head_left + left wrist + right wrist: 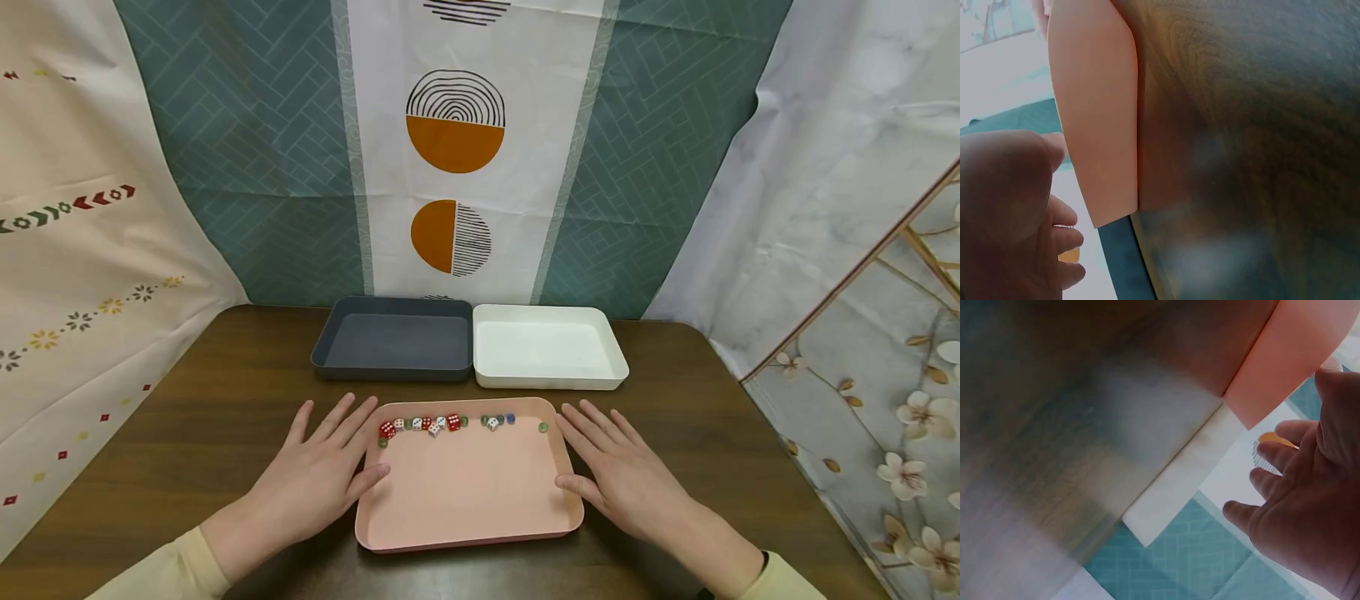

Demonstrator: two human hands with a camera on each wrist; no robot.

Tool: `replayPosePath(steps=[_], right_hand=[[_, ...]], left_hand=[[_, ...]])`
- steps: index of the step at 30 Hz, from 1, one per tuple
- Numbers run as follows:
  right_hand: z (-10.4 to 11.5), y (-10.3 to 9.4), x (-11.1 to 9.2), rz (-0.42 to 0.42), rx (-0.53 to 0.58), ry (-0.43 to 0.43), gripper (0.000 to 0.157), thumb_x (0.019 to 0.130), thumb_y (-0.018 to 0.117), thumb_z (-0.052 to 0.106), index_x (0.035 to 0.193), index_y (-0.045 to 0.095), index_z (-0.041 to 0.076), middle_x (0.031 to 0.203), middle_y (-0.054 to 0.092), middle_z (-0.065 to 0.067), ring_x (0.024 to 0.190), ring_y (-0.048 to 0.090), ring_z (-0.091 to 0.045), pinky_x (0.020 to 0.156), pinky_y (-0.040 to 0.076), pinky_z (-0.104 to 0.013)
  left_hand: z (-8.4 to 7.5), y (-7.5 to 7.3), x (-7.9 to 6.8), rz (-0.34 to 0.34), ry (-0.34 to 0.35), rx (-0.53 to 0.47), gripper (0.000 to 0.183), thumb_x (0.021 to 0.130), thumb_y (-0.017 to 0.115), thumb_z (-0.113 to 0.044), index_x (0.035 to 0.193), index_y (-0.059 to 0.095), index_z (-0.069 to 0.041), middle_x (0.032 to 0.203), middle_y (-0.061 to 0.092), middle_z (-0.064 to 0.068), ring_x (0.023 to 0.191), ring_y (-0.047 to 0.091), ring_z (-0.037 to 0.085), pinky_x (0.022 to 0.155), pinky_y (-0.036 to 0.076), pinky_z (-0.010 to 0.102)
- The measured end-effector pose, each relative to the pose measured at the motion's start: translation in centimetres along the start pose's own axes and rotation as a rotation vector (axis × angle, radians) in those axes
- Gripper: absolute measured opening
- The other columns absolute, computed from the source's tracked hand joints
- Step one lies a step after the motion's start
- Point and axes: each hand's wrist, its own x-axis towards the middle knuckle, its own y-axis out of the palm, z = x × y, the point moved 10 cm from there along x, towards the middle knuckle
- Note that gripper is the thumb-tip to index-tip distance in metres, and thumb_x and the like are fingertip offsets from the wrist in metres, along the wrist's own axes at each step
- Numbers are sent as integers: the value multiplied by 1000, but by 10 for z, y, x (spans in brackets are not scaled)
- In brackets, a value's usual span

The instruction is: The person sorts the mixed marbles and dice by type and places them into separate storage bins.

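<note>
A shallow pink tray lies on the table between both hands. My left hand is at its left side, fingers spread and straight, thumb over the rim. At the opposite side my right hand is also spread, its thumb at the rim. Along the tray's far inner edge lie red dice, white dice and small green glass-like pieces, with a blue piece among them. Both wrist views show the tray's outer wall beside the fingers; its contents are hidden there.
Behind the pink tray stand a dark grey tray and a white tray, side by side, with nothing visible in them. The brown wooden table extends to both sides. Patterned cloth hangs at its back edge.
</note>
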Motion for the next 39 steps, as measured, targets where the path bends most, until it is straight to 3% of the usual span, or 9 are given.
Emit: replayPosePath(steps=[16,28,39], right_hand=[[-1,7,-3,59,49,22,70,112,60,54,165,52,8,174,44,-9,163,35,-37,127,30,-64],[-3,8,-2,66,42,51,71,113,59,53,165,51,7,172,47,-11,163,35,-35,127,30,-63],[-10,12,3,79,52,76,71,113,58,54,165,51,6,172,47,-13,162,36,-38,127,31,-65]], left_hand=[[5,8,2,24,-6,25,68,112,60,-53,164,55,-9,170,48,15,159,41,40,123,17,76],[12,9,11,-38,12,72,62,112,59,-48,163,56,-13,170,48,16,160,39,41,124,17,77],[15,12,21,-45,12,79,60,113,59,-46,163,57,-14,171,47,17,160,39,42,123,20,77]])
